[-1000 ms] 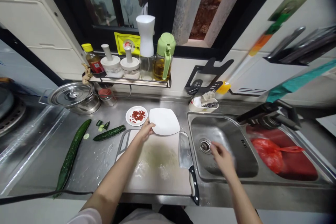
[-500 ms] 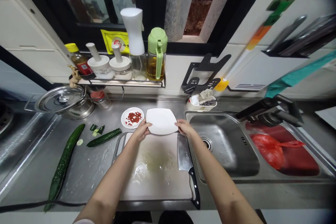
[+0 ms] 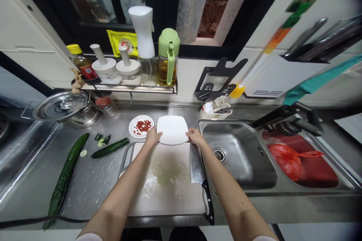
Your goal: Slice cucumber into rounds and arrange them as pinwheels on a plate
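At back edge of pale rectangular cutting board (image 3: pixel 166 192): white rounded-square plate (image 3: pixel 172 130), left hand (image 3: pixel 153 136) and right hand (image 3: pixel 195 136) pinching opposite sides. Round white dish (image 3: pixel 131 126), small red pieces (image 3: pixel 143 125), just left.

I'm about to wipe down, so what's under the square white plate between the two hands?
Steel counter shows beyond the plate, and the cutting board on its near side. Whatever lies directly beneath is covered.
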`<state>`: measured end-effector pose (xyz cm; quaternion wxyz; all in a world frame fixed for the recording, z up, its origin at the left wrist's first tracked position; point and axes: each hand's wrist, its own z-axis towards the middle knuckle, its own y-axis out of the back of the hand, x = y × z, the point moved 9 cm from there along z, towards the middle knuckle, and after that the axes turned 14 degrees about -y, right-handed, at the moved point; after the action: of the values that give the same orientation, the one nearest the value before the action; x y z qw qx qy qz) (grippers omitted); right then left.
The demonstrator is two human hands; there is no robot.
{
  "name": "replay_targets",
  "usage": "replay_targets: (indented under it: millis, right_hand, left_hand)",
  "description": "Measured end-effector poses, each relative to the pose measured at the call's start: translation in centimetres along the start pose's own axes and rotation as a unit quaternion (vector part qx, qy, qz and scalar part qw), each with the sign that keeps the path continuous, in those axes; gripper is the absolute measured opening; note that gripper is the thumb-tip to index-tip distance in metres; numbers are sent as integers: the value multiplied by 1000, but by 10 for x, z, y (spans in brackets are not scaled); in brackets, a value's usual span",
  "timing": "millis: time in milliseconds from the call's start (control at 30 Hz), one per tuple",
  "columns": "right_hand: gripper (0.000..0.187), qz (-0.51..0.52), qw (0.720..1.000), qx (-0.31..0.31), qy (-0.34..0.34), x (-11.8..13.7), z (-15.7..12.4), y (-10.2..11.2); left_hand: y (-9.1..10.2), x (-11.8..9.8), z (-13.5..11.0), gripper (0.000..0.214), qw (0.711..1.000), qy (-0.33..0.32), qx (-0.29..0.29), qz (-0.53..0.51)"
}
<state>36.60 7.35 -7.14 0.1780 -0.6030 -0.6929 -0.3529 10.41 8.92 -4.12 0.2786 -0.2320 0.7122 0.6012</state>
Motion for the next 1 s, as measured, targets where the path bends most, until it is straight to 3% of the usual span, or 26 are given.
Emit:
replay_targets:
  millis: [533, 833, 1000]
  right_hand:
    - [9, -75, 996, -49, 8, 5, -7, 5]
    - [9, -91, 994, -56, 2, 6, -8, 4]
    - [8, -101, 993, -66, 2, 9, -10, 5]
  left_hand:
    - [-6, 0, -3, 47, 999, 20, -16, 22]
    - [-10, -5, -3, 41, 995, 14, 44, 94]
    - [-8, -15, -7, 43, 990, -4, 47, 129]
